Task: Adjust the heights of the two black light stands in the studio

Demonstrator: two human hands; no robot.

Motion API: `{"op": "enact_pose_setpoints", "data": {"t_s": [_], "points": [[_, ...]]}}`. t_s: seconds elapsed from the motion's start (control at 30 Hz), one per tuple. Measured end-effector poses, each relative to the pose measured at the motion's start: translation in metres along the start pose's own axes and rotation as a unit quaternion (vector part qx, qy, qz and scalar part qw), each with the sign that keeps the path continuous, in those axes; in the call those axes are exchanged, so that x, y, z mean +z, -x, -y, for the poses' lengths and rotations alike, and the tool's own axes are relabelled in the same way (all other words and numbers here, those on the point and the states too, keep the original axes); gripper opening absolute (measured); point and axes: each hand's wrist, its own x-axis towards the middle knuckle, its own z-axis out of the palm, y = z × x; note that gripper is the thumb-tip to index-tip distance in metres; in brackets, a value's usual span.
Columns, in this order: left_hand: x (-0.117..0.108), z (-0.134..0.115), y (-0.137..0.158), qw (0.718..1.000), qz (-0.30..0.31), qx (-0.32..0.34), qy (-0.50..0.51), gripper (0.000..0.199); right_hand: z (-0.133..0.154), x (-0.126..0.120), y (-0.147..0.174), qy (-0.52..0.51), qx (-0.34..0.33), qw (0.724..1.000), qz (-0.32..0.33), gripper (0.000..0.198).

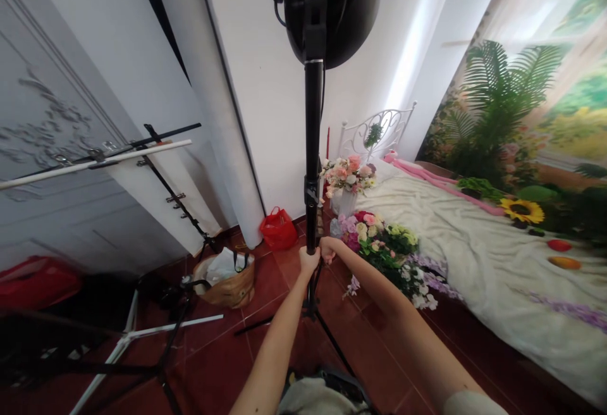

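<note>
A black light stand rises upright in front of me, with a big round studio lamp at its top. My left hand is wrapped round the lower part of the pole. Just to the right and slightly higher, my right hand is closed on the side of the stand with fingers curled; whether a knob sits between them is hidden. Below both hands, the stand's legs spread over the red tiled floor.
Artificial flowers and a vase of roses stand close on the right, beside a bed with a cream cover. Left of the stand are a red bag, a woven basket and a backdrop stand with a white leg.
</note>
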Motion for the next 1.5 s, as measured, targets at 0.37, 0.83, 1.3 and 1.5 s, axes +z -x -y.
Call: {"op": "enact_pose_setpoints", "data": {"t_s": [0.37, 0.83, 1.3, 1.5], "points": [[-0.003, 0.0, 0.0, 1.0, -0.005, 0.012, -0.02, 0.022, -0.011, -0.022, 0.002, -0.108, 0.121, 0.976, 0.144, 0.007], [-0.002, -0.001, -0.001, 1.0, 0.008, 0.024, -0.007, 0.019, -0.052, 0.059, 0.05, -0.344, -0.077, 0.931, -0.099, 0.046], [-0.004, -0.011, 0.004, 1.0, 0.007, 0.004, 0.002, 0.022, -0.034, 0.046, 0.04, 0.008, -0.038, 0.991, -0.131, 0.08], [-0.003, -0.006, 0.002, 1.0, 0.006, 0.007, -0.005, 0.023, -0.03, 0.038, 0.041, 0.187, -0.051, 0.974, -0.118, 0.039]]}}
